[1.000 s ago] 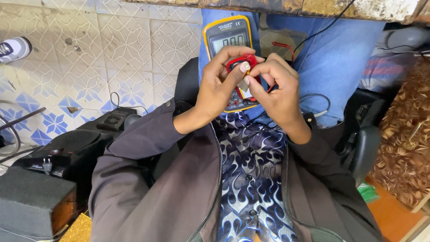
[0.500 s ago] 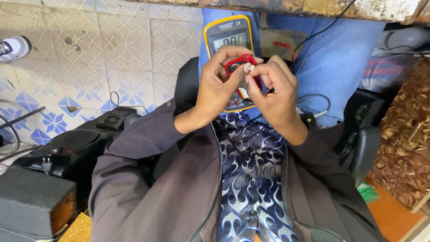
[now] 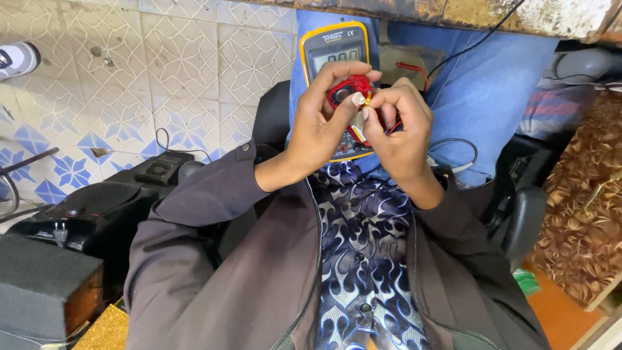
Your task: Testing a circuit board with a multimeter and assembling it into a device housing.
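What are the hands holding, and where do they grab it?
Both hands pinch a small red part above the yellow multimeter. The left hand grips its left side; the right hand pinches its right edge by the fingertips.

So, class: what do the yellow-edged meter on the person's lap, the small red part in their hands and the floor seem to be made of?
Meter: probably a grey hard plastic body in a yellow, rubbery-looking sleeve, matte, with a glassy display window.
Small red part, pinched between left hand and right hand: smooth and slightly shiny, likely moulded plastic.
Floor: looks like ceramic tile, with grout lines and a repeating printed pattern.
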